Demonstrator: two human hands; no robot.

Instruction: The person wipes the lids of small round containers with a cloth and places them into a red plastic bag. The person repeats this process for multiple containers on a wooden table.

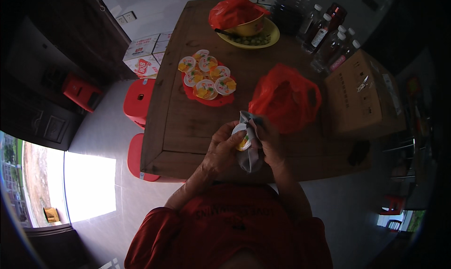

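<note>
Over the near edge of the wooden table (190, 128), my left hand (222, 144) grips a small sealed cup (242, 138) with a white and yellow lid. My right hand (269, 142) holds a grey cloth (251, 156) against the cup's right side. The right fingers are blurred and partly behind the cloth. Beyond my hands, several similar lidded cups (206, 89) are heaped on a red plate (223, 100). A crumpled red plastic bag (285, 96) lies just past my right hand.
A brown cardboard box (356, 89) stands at the right, near several plastic bottles (319, 36). A yellow dish (275, 34) of green fruit, with a bowl (252, 26) under a red bag, is at the far end. Red stools (139, 100) stand along the left edge.
</note>
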